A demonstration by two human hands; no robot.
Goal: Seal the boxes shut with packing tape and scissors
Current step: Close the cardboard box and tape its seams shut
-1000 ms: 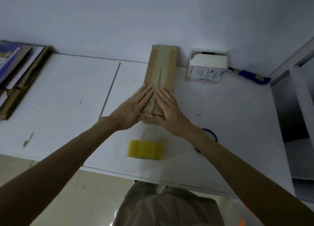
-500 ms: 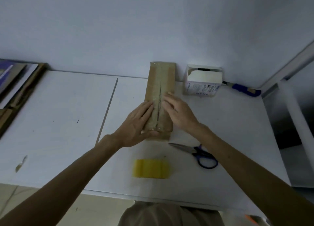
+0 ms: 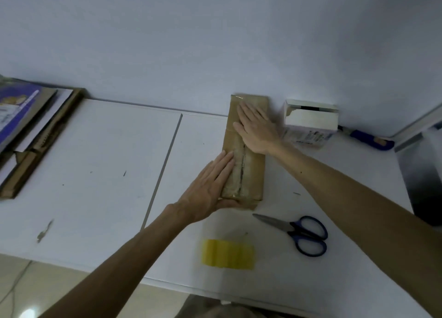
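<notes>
Tape (image 3: pixel 236 174) glosses the seam of the brown box (image 3: pixel 256 172); left hand (image 3: pixel 208 188), right hand (image 3: pixel 256 128) press flat.

A long brown cardboard box (image 3: pixel 253 174) lies on the white desk (image 3: pixel 107 162) with its far end at the wall, tape running along its top seam. The right hand (image 3: pixel 256 128) presses flat on the far half, and the left hand (image 3: pixel 208 186) lies flat at the near left edge, thumb against the near end. Blue-handled scissors (image 3: pixel 299 231) and a yellow tape roll (image 3: pixel 227 254) lie just in front of the box.
</notes>
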